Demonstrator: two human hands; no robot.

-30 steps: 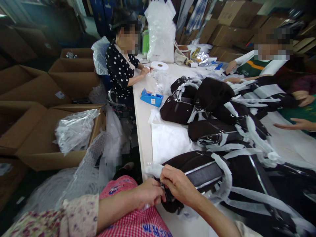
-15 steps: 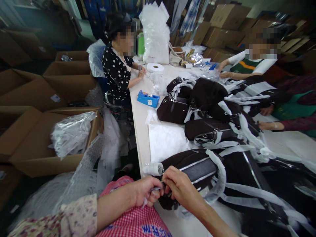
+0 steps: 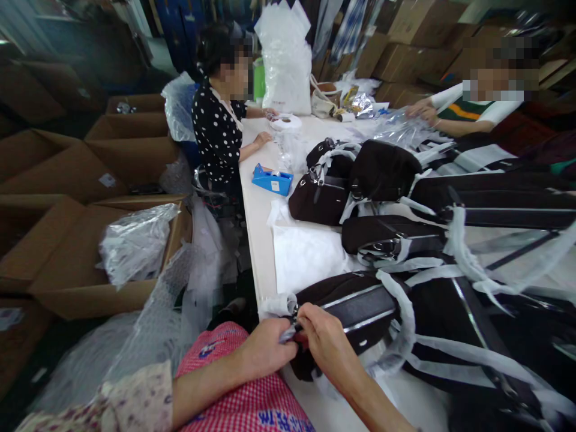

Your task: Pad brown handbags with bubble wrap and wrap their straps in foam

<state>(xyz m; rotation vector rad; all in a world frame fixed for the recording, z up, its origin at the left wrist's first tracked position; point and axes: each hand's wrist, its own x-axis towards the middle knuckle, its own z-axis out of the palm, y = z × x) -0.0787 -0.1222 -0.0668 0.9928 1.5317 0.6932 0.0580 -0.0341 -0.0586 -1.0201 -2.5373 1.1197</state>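
My left hand (image 3: 266, 347) is closed on a pale, shiny strip of wrapping (image 3: 288, 333) at the near end of a black bag (image 3: 355, 303). Close beside it, my right hand (image 3: 324, 331) pinches at the bag's end, near dark metal hardware; what lies between its fingertips is too small to make out. The bag lies on its side, with silvery zips and a handle wrapped in white material (image 3: 402, 306). A curl of white wrapping (image 3: 278, 305) sits just beyond my fingers.
Several black bags with wrapped straps cover the right of the table (image 3: 256, 222). A white sheet (image 3: 310, 255) and a blue tape dispenser (image 3: 272, 180) lie beyond my hands. Open cartons (image 3: 103, 300) stand left. Two co-workers are at the far end, one by a white roll (image 3: 285, 122).
My hands have shifted slightly at the bag's end, still close together. One co-worker's hands have parted, one reaching the roll; another lifts clear plastic. At right, a bag has moved and a person's arms have withdrawn.
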